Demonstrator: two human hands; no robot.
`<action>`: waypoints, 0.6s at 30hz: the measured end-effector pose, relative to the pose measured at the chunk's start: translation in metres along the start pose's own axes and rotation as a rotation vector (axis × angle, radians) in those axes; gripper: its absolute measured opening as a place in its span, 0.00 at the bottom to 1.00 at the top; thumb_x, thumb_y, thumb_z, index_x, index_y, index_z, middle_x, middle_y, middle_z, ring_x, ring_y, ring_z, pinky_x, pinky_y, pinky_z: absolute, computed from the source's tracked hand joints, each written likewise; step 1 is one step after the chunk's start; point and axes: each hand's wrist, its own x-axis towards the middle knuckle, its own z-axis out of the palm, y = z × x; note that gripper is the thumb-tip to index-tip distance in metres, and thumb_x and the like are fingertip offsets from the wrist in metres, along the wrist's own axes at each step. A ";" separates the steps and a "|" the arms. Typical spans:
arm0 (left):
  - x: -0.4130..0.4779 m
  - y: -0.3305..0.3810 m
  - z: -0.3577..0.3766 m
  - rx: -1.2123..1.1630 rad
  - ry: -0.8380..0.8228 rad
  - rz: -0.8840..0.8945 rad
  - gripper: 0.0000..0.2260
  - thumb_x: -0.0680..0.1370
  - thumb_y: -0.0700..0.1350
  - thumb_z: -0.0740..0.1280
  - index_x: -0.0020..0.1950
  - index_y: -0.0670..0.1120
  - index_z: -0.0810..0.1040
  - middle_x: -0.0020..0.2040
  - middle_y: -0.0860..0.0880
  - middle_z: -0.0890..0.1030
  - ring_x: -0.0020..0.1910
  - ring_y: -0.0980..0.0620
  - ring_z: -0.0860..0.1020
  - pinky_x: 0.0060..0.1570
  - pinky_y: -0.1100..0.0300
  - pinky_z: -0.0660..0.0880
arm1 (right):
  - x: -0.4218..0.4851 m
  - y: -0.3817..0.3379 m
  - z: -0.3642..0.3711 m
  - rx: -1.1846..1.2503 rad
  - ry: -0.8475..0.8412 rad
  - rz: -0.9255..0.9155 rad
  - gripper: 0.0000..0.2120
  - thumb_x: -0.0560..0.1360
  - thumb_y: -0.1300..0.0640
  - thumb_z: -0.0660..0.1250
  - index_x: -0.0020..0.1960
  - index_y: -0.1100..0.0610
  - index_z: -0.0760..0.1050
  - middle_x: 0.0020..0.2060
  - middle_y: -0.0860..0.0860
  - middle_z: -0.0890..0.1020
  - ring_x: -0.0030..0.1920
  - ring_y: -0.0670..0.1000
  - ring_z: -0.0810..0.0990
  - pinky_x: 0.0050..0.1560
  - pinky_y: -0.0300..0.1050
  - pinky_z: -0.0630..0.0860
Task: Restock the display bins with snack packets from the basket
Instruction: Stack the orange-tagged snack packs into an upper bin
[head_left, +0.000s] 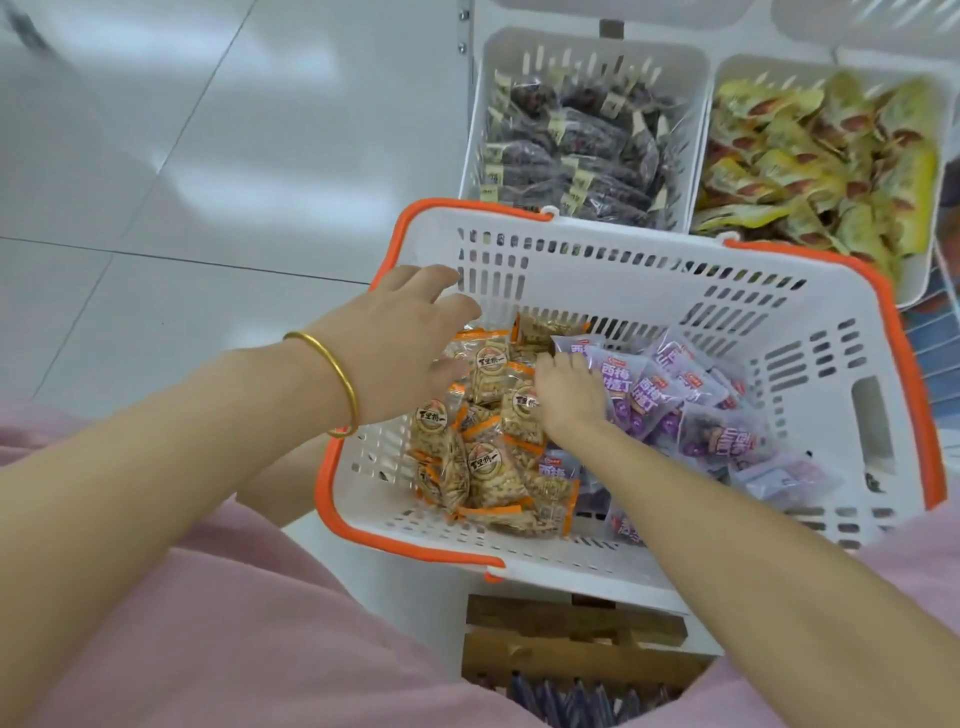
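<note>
Inside the basket (613, 270), the left hand (410, 338) spreads open above orange packets (491, 470), while the right hand (571, 397) rests among them, grip unclear.

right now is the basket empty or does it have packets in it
Not empty: the basket holds orange-trimmed packets on its left side and purple packets on its right.

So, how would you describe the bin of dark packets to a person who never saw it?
Find the white basket with the orange rim. Beyond its far edge, two white slotted bins sit side by side. It is the left bin, holding dark packets; the right bin holds yellow ones.
</note>
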 end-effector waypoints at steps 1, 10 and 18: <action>0.001 0.001 0.000 -0.004 -0.005 0.004 0.23 0.80 0.52 0.57 0.74 0.50 0.59 0.75 0.46 0.54 0.73 0.45 0.53 0.70 0.53 0.56 | -0.001 0.004 -0.001 0.050 0.019 -0.021 0.15 0.74 0.59 0.69 0.58 0.60 0.71 0.58 0.58 0.73 0.59 0.59 0.72 0.56 0.52 0.71; 0.014 0.013 -0.004 -0.009 -0.023 0.036 0.22 0.80 0.52 0.57 0.73 0.49 0.60 0.75 0.45 0.56 0.73 0.45 0.54 0.71 0.50 0.59 | -0.025 0.040 -0.063 0.626 -0.204 -0.066 0.12 0.73 0.61 0.68 0.36 0.60 0.67 0.32 0.54 0.68 0.32 0.51 0.67 0.33 0.44 0.61; 0.021 0.019 -0.005 -0.023 -0.057 0.004 0.22 0.80 0.52 0.58 0.73 0.50 0.60 0.75 0.46 0.56 0.73 0.45 0.53 0.70 0.48 0.61 | -0.031 -0.020 -0.013 0.645 -0.397 -0.144 0.16 0.73 0.56 0.70 0.57 0.63 0.77 0.52 0.59 0.79 0.52 0.56 0.77 0.46 0.46 0.71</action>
